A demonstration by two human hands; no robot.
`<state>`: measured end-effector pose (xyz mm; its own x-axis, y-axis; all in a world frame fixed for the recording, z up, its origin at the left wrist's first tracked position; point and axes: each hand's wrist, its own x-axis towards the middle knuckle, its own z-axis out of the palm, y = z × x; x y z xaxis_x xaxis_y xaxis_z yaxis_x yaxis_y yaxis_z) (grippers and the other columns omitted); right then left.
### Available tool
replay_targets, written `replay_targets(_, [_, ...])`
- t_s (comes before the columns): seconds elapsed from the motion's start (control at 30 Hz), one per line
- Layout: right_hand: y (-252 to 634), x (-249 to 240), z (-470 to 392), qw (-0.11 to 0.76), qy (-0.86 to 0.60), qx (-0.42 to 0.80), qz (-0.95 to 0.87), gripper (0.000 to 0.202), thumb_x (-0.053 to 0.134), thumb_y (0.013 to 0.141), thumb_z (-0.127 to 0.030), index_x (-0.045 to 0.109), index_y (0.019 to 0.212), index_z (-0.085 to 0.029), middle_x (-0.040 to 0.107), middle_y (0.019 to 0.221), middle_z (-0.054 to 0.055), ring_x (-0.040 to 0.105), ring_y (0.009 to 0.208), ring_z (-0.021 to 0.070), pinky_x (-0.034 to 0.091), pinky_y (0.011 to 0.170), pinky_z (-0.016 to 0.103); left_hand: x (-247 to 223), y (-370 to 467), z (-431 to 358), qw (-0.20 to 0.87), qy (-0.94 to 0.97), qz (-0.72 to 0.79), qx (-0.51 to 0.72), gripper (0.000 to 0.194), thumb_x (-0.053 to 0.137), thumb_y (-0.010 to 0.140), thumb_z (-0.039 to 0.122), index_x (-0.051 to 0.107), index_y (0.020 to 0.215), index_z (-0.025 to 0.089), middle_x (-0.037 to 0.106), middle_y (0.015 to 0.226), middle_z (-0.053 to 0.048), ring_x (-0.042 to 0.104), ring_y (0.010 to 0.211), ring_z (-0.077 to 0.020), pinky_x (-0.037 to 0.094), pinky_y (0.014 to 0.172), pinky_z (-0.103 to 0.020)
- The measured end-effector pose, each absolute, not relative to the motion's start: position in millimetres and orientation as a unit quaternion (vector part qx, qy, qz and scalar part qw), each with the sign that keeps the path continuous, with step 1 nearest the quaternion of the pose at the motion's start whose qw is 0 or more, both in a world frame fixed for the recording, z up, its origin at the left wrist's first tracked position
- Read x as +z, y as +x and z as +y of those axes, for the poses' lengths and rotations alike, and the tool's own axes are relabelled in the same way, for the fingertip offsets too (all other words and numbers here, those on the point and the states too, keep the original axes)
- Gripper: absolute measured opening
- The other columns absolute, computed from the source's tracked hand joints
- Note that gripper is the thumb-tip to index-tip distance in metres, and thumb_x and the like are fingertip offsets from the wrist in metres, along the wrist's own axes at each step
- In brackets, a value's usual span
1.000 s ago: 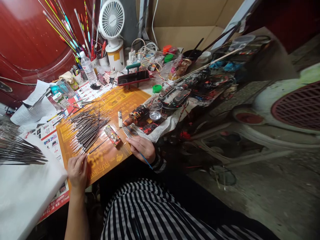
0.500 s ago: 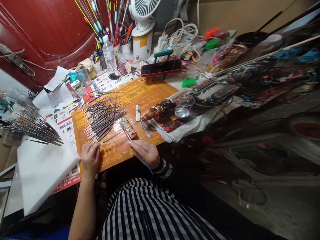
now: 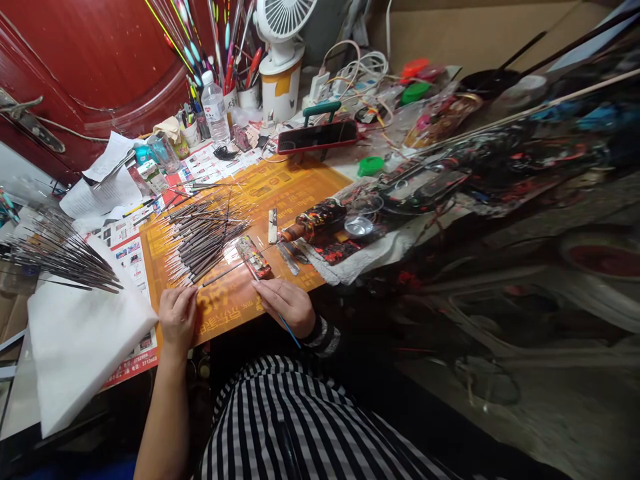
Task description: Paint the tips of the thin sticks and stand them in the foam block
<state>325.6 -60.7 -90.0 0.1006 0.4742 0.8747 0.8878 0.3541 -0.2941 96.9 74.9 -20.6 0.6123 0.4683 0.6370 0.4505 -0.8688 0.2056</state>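
My left hand (image 3: 177, 313) is closed in a pinch on the end of a slim dark fishing float (image 3: 223, 274), near the front edge of the orange mat. The float points up and right, its far part passing over a paint-smeared block (image 3: 253, 258). In my right hand (image 3: 291, 308) is a thin paintbrush with a blue handle (image 3: 291, 331); its tip reaches toward the block and the float, and I cannot tell if they touch. Just beyond my left hand lies a pile of similar dark floats (image 3: 207, 240).
More floats (image 3: 90, 267) stick out of a white foam block (image 3: 85, 353) at left. A paint-crusted bottle (image 3: 320, 217) and a small clear cup (image 3: 359, 227) lie right. Behind are a phone (image 3: 317, 138), a water bottle (image 3: 215, 110) and a fan (image 3: 285, 20).
The whole view has shifted slightly, so everything sits a little further left. Both hands keep their grips on the float and the paintbrush, with hardly any other movement.
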Motion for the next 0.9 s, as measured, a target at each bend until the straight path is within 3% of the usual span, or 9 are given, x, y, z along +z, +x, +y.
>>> replay_targets(0.3, [325.4,-89.9,-59.7,0.523,-0.521,-0.210,-0.641,0.064,0.057,0.092,-0.004,0.041,0.152,-0.015,0.073,0.106,0.014,0.071,0.094,0.0232,0.061,0.082,0.037,-21.0,96.3,74.8,0.012,0.899,0.262,0.352,0.015,0.059,0.095,0.021,0.070,0.106,0.021,0.070,0.094,-0.005,0.059,0.087,-0.0177,0.048,0.081,-0.034])
replay_targets(0.9, [326.8,-93.6,-61.2,0.529,-0.516,-0.185,-0.648,0.057,0.055,0.095,-0.009,0.044,0.150,-0.018,0.074,0.109,0.012,0.072,0.098,0.0216,0.062,0.085,0.035,-18.6,97.3,73.9,0.018,0.898,0.264,0.352,0.017,0.058,0.096,0.022,0.070,0.107,0.022,0.070,0.093,-0.006,0.059,0.086,-0.0183,0.049,0.080,-0.034])
